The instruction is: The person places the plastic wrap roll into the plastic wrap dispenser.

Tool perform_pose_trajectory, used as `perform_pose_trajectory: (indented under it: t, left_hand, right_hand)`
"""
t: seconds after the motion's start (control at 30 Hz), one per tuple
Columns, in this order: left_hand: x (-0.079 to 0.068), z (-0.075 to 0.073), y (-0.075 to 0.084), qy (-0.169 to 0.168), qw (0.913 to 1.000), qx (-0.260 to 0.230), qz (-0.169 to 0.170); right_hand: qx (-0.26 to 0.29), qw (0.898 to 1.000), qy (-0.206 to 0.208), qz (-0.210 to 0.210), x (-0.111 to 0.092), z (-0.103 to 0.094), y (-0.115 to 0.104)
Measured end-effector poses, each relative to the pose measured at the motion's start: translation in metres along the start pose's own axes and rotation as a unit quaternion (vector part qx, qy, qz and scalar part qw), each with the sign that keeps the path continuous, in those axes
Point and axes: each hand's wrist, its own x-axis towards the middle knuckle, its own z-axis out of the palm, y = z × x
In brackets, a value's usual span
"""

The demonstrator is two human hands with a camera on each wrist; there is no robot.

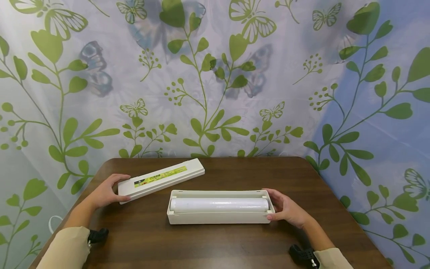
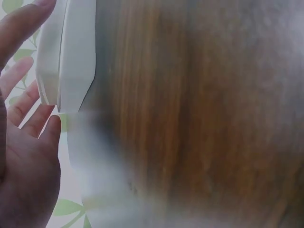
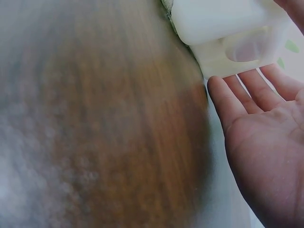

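At the left end of a long white lid [image 1: 161, 180], my left hand [image 1: 106, 191] has its thumb on the near edge and its fingers round the far edge. The lid lies slanted, a yellow-green label on its top. To its right is the matching white cling film box [image 1: 218, 218], open at the top, with a white roll of film [image 1: 220, 204] lying in it. My right hand [image 1: 285, 210] grips the box's right end, thumb at the front corner and fingers behind. The right wrist view shows that end of the box [image 3: 213, 57] beside the fingers.
Both pieces are on a dark brown wooden table [image 1: 215, 246] with rounded far corners. Behind its far edge hangs a pale curtain [image 1: 208, 123] printed with green leaves and butterflies. Each wrist wears a black strap [image 1: 98, 235].
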Motion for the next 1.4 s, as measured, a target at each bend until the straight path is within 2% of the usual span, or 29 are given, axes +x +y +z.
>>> perform_pose_trajectory:
  t: [0.2,0.47,0.7,1.13,1.4]
  left_hand:
    - [-0.003,-0.002,-0.002,-0.015,0.9998,-0.001,-0.013]
    - [-0.004,-0.001,-0.004,-0.041,0.9987,-0.021,-0.024]
    - [-0.002,0.002,-0.012,-0.042,0.9985,0.010,-0.033]
    - [0.001,0.000,-0.017,-0.069,0.9966,0.003,-0.044]
    - [0.004,-0.001,-0.018,-0.068,0.9969,0.005,-0.040]
  right_hand:
    - [0.002,1.000,0.002,0.006,0.000,0.000,0.000]
    - [0.005,1.000,-0.008,-0.007,0.000,0.000,0.001]
    - [-0.005,1.000,-0.003,0.002,0.000,-0.001,0.002]
    - [0.006,1.000,-0.003,0.006,0.001,0.001,0.003]
    - [0.003,1.000,-0.001,0.003,0.003,0.001,0.003]
